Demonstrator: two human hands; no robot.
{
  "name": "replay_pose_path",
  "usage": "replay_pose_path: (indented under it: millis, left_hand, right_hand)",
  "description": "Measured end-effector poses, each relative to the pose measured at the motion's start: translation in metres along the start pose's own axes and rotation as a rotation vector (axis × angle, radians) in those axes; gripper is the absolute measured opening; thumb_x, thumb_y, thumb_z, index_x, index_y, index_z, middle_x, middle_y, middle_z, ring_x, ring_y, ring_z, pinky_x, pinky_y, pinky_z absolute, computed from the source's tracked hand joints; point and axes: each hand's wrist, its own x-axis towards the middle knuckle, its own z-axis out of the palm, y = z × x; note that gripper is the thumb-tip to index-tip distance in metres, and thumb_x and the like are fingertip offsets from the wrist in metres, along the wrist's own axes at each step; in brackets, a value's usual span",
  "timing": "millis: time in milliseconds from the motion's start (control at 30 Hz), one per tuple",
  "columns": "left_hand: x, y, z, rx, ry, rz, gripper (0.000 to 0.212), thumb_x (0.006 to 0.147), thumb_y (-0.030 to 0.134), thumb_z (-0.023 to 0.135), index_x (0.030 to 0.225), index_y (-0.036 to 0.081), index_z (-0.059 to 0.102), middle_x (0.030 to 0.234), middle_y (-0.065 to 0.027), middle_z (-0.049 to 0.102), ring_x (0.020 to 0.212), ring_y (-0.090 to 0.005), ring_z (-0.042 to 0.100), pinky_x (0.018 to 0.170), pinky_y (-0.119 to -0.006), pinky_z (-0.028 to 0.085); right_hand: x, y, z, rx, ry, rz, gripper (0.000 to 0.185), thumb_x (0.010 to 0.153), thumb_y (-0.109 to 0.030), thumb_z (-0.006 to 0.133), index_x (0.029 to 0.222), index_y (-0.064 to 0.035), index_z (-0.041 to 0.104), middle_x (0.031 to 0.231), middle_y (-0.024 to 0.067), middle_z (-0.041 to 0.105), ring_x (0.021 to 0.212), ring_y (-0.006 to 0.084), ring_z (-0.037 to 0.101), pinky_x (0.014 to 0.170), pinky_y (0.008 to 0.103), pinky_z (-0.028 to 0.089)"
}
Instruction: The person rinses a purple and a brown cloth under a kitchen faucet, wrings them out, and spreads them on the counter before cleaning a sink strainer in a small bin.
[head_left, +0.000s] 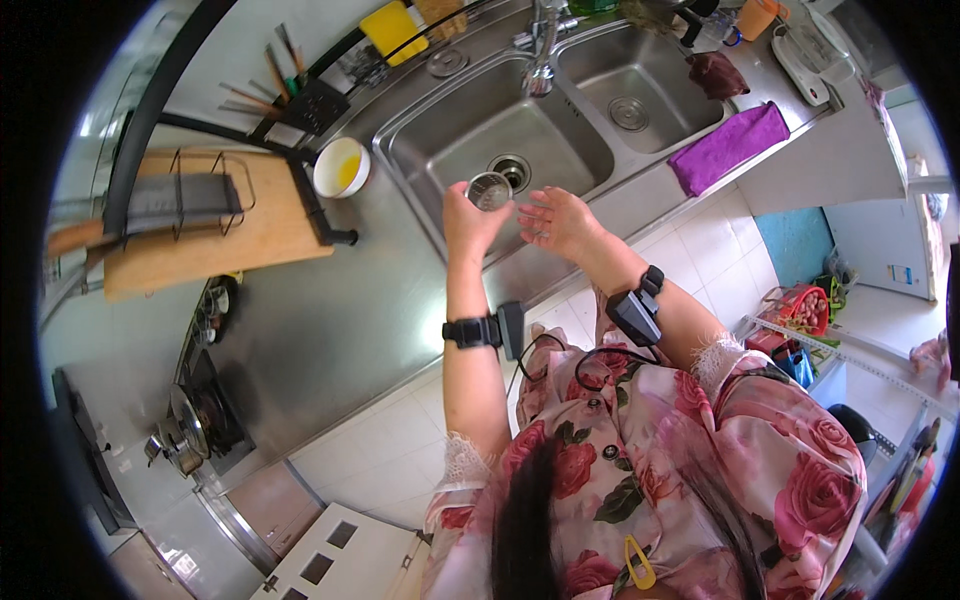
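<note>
My left hand (474, 221) is closed around a small clear cup (489, 192), held upright over the near part of the larger steel sink basin (442, 142). Just to its right, my right hand (559, 225) is held with its fingers apart and nothing in it. Beyond the cup lies the basin's drain (510, 171). A chrome faucet (537, 79) stands at the sink's far edge. Left of the basin, a white bowl (342, 168) holds something yellow. Whether the cup contains liquid cannot be told.
A purple cloth (729, 148) lies on the counter's right part, beside a dark red cloth (718, 75). At left, a wooden board (277, 217) lies near a black utensil holder (315, 106). A steel pot (177, 446) stands by the stove, lower left.
</note>
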Motion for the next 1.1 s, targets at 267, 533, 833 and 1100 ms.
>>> replay_pose_path:
  millis: [267,533,833,1100]
  left_hand:
    - [0.105,-0.060,0.068,0.165,-0.179,-0.300,0.086,0.049,0.036,0.081,0.114,-0.010,0.047,0.115,-0.0247,0.052,0.108,-0.0314,0.052,0.091,-0.033,0.043]
    - [0.124,-0.084,0.136,0.366,-0.260,-0.305,0.084,0.051,0.031,0.083,0.114,-0.004,0.040,0.117,-0.0216,0.048,0.109,-0.0325,0.048,0.093,-0.036,0.042]
    - [0.123,-0.124,0.160,0.316,-0.182,-0.237,0.081,0.053,0.020,0.084,0.116,0.000,0.037,0.119,-0.0194,0.041,0.111,-0.0368,0.043,0.093,-0.041,0.041]
    - [0.180,-0.045,0.094,0.032,0.197,0.130,0.021,0.078,0.011,0.062,0.097,0.002,0.057,0.093,-0.0156,0.056,0.093,-0.0304,0.055,0.080,-0.040,0.044]
  right_hand:
    - [0.026,-0.073,-0.036,0.032,0.005,-0.041,0.028,0.088,-0.023,0.043,0.111,-0.0080,0.049,0.101,0.0094,0.055,0.094,0.0239,0.051,0.080,0.0404,0.042]
    - [0.046,-0.091,-0.073,0.116,0.034,0.013,0.019,0.088,-0.019,0.045,0.102,-0.0085,0.054,0.094,0.0062,0.058,0.087,0.0201,0.054,0.075,0.0364,0.043]
    - [0.058,-0.084,-0.065,0.077,-0.053,-0.020,0.016,0.089,-0.019,0.044,0.097,-0.0106,0.055,0.088,0.0029,0.060,0.080,0.0162,0.056,0.069,0.0313,0.045]
    - [0.064,-0.075,-0.063,0.095,-0.081,-0.066,0.016,0.089,-0.020,0.044,0.098,-0.0114,0.056,0.086,0.0011,0.060,0.079,0.0148,0.056,0.069,0.0301,0.044]
